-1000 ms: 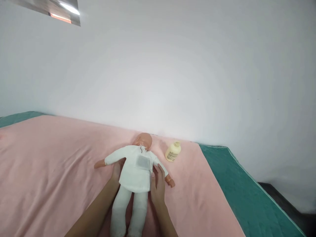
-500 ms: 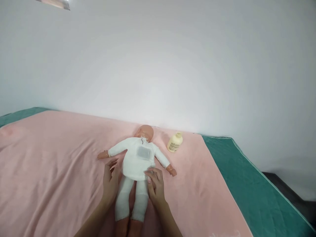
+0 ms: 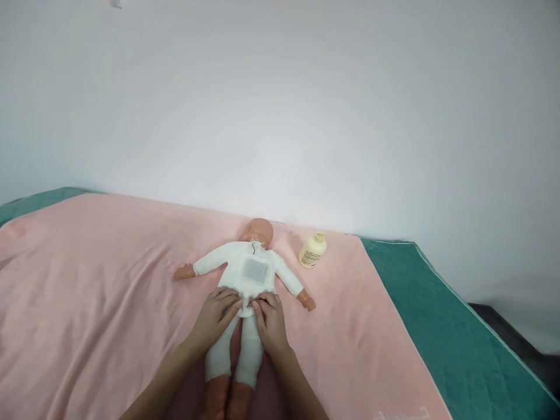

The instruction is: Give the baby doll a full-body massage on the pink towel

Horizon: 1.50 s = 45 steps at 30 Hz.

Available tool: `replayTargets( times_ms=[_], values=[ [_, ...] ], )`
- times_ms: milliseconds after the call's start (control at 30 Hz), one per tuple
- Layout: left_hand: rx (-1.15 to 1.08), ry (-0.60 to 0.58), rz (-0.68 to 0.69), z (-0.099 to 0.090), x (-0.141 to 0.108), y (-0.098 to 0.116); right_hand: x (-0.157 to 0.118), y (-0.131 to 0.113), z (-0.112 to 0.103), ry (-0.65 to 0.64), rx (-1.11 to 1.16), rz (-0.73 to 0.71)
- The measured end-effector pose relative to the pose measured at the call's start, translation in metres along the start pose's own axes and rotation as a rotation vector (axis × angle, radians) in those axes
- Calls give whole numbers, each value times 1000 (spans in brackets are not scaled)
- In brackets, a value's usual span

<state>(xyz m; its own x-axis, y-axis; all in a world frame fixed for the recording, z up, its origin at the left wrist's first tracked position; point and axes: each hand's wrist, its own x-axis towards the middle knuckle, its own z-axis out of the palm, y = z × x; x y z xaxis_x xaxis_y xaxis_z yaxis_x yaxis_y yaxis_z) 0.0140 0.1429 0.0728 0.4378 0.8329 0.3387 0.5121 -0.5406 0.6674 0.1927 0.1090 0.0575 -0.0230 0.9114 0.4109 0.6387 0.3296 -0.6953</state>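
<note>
A baby doll (image 3: pixel 259 231) lies on its back, its head toward the wall and its arms spread. It wears a white long-sleeved shirt (image 3: pixel 236 262) with a grey rectangular patch on the chest, and white leggings (image 3: pixel 248 353). My left hand (image 3: pixel 216 319) is closed on the shirt's lower front from the left side. From the right, my right hand (image 3: pixel 272 324) pinches the same lower part near the hem. Cloth bunches up between the two thumbs. Some fingertips are hidden in the fabric.
A pale yellow bottle (image 3: pixel 312 251) stands right of the doll's head. Under everything spreads a wrinkled pink sheet (image 3: pixel 109 280) over a green cover (image 3: pixel 441 303). A white wall (image 3: pixel 280 105) rises behind, and something dark (image 3: pixel 507 332) shows at the far right.
My left hand has moved right and in from beside the doll onto the shirt's lower front. Both hands have closed on the cloth, which is now gathered between them.
</note>
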Motion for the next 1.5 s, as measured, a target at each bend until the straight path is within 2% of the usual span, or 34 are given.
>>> replayTargets(
  times_ms=[167,267,333,467,633,867,1133,1233,1367,1500],
  values=[
    [27,4,78,-5,3,1,4,-1,-2,-16,-13,-23],
    [52,56,130,-7,5,1,6,-3,-7,34,12,-51],
    [68,49,145,-6,7,0,7,-4,-7,67,11,-52],
    [78,-14,128,-1,14,-6,10,-2,1,73,-22,-4],
    [67,-39,110,3,20,-15,9,2,7,66,-40,32],
    [69,58,145,-1,23,-8,14,0,0,109,0,12],
    [78,46,103,7,29,-19,16,2,9,85,-43,34],
    [91,67,139,7,28,-22,16,2,7,81,-39,19],
    [97,154,195,6,28,-22,18,3,6,127,-50,6],
    [107,116,153,7,33,-21,20,4,9,109,-115,12]
  ],
)
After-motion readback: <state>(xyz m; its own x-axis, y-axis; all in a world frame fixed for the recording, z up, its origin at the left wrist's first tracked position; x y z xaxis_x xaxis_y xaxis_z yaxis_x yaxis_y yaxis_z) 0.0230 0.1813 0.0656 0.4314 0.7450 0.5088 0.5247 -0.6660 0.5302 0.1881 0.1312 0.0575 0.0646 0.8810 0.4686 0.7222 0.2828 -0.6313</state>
